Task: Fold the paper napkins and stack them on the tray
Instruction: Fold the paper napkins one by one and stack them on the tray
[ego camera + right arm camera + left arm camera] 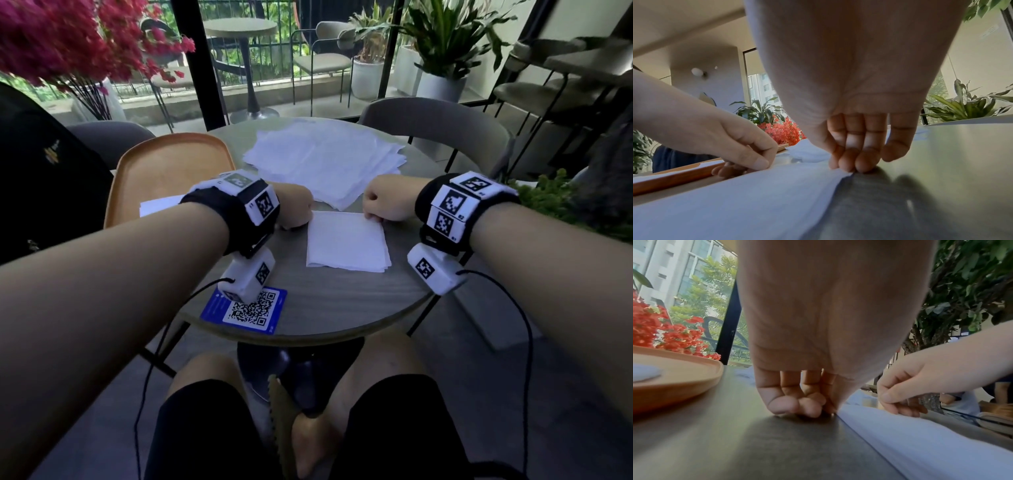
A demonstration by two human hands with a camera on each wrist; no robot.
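Napkin lies folded on table, near centre. Left hand and right hand each pinch a far corner, apparently aligning edges. Tray waits far left; unfolded pile beyond.

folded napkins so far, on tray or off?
2. One lies on the orange tray, its white edge showing past the left wrist. One folded napkin sits on the table between both hands, each pinching a far corner. More on the tray may be hidden by the left arm.
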